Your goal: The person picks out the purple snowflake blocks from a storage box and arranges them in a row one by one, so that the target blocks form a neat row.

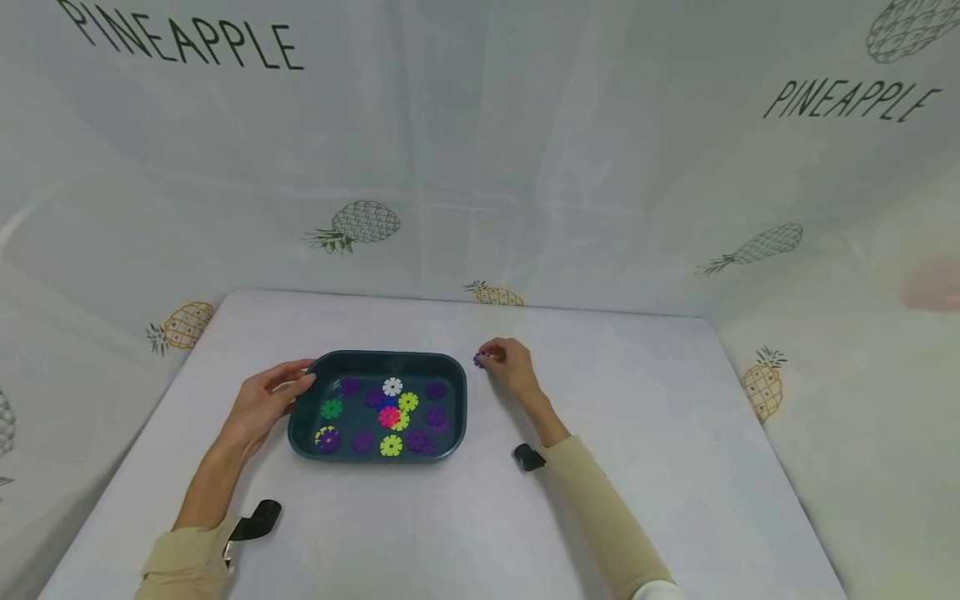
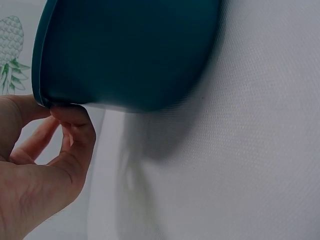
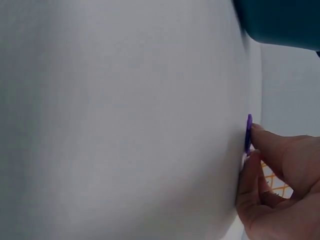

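A dark teal tray point(image 1: 300, 433) with rounded corners stands on the white table, several flower-shaped discs inside it. Most discs are purple; a green disc point(image 1: 332, 408), a white disc point(image 1: 392, 387), a pink disc point(image 1: 388, 417) and a few yellow ones lie among them. My left hand point(image 1: 264, 402) grips the tray's rim at its left end, thumb and fingers pinching the edge. To the right of the tray, my right hand point(image 1: 510, 367) pinches a purple flower-shaped disc point(image 3: 248, 132) between thumb and fingers, close over the table surface.
The white table point(image 1: 645, 400) extends widely to the right of the tray. A pale curtain point(image 1: 600, 167) printed with pineapples hangs behind and along the sides. Black devices sit at both wrists, the left device point(image 1: 257, 520) just below the tray's left end.
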Demonstrator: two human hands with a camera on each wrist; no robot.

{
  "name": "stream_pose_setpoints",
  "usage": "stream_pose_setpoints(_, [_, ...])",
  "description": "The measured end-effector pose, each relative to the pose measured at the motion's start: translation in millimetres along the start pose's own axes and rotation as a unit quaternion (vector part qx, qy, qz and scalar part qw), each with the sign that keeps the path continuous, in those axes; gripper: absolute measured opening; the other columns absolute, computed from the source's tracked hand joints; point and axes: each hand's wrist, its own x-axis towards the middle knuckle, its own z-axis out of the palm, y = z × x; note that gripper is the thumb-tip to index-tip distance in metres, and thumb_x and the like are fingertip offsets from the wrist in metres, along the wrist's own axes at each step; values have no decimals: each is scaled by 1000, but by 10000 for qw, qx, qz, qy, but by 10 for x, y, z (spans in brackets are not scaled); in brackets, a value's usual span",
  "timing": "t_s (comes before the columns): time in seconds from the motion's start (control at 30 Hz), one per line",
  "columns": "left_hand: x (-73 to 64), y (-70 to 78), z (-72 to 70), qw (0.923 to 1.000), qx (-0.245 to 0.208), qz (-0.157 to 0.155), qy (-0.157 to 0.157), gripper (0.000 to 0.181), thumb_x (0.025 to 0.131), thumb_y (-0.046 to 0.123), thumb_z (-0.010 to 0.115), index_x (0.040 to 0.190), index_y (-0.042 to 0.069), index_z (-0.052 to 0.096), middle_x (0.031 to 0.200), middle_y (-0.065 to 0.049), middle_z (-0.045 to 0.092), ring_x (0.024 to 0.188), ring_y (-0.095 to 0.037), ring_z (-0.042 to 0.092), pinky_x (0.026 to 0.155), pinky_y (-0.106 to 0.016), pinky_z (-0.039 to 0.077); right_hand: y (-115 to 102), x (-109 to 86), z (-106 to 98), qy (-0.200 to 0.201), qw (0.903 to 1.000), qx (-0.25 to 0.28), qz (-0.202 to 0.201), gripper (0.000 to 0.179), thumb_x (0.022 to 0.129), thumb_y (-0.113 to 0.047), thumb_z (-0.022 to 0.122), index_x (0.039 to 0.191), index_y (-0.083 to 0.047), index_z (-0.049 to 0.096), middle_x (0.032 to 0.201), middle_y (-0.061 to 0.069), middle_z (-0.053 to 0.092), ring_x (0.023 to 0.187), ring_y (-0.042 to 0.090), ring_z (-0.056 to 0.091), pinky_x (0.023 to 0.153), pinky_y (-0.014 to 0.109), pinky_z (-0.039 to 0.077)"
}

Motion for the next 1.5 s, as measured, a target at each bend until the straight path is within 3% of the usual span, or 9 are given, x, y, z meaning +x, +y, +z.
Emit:
stream_pose_setpoints(0.2, [0,16,-1,10000,-58,16,7,61,102,42,65,146,3,54,126,-10,53,94,-5,58,77,-18,53,-103,-15,-45,65,9996,-6,277,9,96,-2,69,104,3,73,99,16,70,93,31,68,83,42,57])
stream_pose_setpoints(0.47, [-7,-1,2,10000,-36,49,19,60,102,42,64,146,3,54,127,-12,53,95,-7,58,78,-18,54,-355,-53,-96,-123,9994,219,-246,10,98,-6,69,104,2,72,94,13,71,85,26,69,76,34,56])
stream_pose_setpoints(0.77, [2,3,32,10000,-54,-55,-15,62,102,43,64,149,5,52,132,-15,52,98,-7,59,80,-17,53,-670,-122,-113,-616,9956,179,-680,12,99,-6,69,109,0,71,100,11,70,91,22,66,87,36,57])
stream_pose_setpoints(1.13, [-25,-4,25,9997,-68,-222,43,63,101,45,64,150,6,51,136,-16,51,98,-5,58,79,-17,53,-814,-194,53,-1570,9741,-33,-1625,21,98,-1,68,118,6,65,108,15,69,93,23,66,84,25,55])
stream_pose_setpoints(1.33, [-25,1,16,9996,-72,-253,42,63,101,44,65,149,6,52,133,-14,52,97,-4,59,78,-18,53,-825,-240,157,-2033,9637,-383,-1688,21,100,-3,67,119,4,65,112,14,68,98,22,66,88,24,54])
stream_pose_setpoints(1.5, [-22,9,15,9997,-82,-238,19,63,101,44,64,149,5,52,134,-14,52,97,-3,59,79,-18,53,-813,-277,224,-2188,9544,-886,-1829,22,100,-4,67,120,3,66,111,12,67,99,20,66,88,26,54])
